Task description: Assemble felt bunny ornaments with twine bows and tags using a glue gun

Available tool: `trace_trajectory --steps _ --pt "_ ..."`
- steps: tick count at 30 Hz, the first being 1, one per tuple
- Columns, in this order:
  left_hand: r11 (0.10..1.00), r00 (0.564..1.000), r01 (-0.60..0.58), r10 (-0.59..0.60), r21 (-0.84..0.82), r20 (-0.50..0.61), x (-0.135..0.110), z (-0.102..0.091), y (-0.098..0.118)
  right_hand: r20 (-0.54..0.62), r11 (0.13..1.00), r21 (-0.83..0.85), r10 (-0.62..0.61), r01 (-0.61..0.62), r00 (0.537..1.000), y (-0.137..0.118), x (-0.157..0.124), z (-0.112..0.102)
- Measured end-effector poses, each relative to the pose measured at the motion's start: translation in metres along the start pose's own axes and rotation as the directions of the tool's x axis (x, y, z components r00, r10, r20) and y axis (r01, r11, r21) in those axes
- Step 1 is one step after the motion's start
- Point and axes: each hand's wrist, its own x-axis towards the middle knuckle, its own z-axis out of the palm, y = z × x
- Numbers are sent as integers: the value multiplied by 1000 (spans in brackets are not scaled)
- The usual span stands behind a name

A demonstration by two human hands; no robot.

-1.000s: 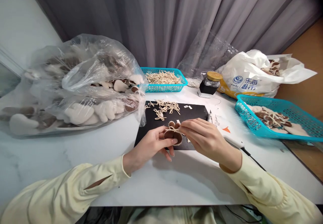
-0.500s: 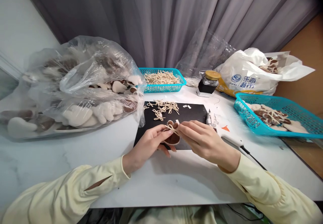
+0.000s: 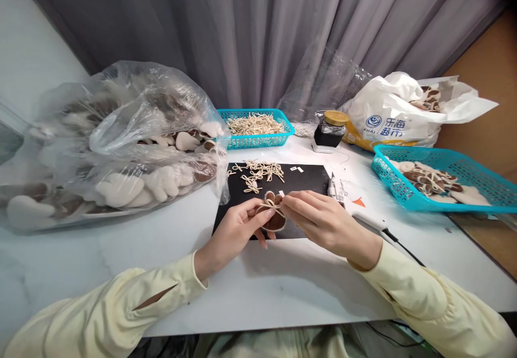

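Between the thumb and fingers of my left hand [image 3: 238, 227] is a small brown felt piece with a cream edge and rounded ear-like tops [image 3: 277, 222]. A cream cord bow [image 3: 271, 205] lies across its narrow middle, under my left thumb. My right hand [image 3: 323, 220] is closed in a pinch at the bow's right side; its fingertips partly hide that end. Both hands are above the near part of a black mat [image 3: 301, 185]. Several loose cream bows [image 3: 262, 173] lie on the mat beyond the piece, with small white labels [image 3: 297, 169] beside them.
A glue gun [image 3: 368, 220] with a black cable lies right of the mat. Behind stand a teal basket of bows [image 3: 262, 141] and a dark jar [image 3: 330, 132]. A clear bag of felt pieces [image 3: 121, 148] fills the left; a teal basket [image 3: 420, 202] and white bag [image 3: 396, 116] stand right.
The view has shifted slightly. Both hands keep the same hold on the felt piece and its bow, with only small finger movement.
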Motion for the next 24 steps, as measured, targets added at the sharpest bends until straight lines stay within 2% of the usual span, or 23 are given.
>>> trace_trajectory --steps 4,7,10,13,16,20,24 --pt "999 1000 -18 18 31 -11 1 0 0 -21 1000 7 -3 3 1000 2 -2 2" --pt "999 1000 -22 23 39 -18 1 0 -1 4 987 80 140 -140 990 11 -8 0" --pt "999 1000 -6 7 38 -26 1 0 -2 168 933 100 326 -345 930 28 -18 -2" --pt "999 999 0 2 37 -40 1 -1 -2 376 909 117 332 -400 865 40 -27 2" --pt "999 999 -11 12 33 -43 0 -1 -2 466 868 174 344 -465 815 42 -29 11" --pt "999 999 -30 31 26 -37 1 -1 -4 435 797 206 445 -567 783 42 -14 22" --pt "998 998 -56 57 14 -32 0 -2 -6 296 747 163 586 -645 754 52 13 24"
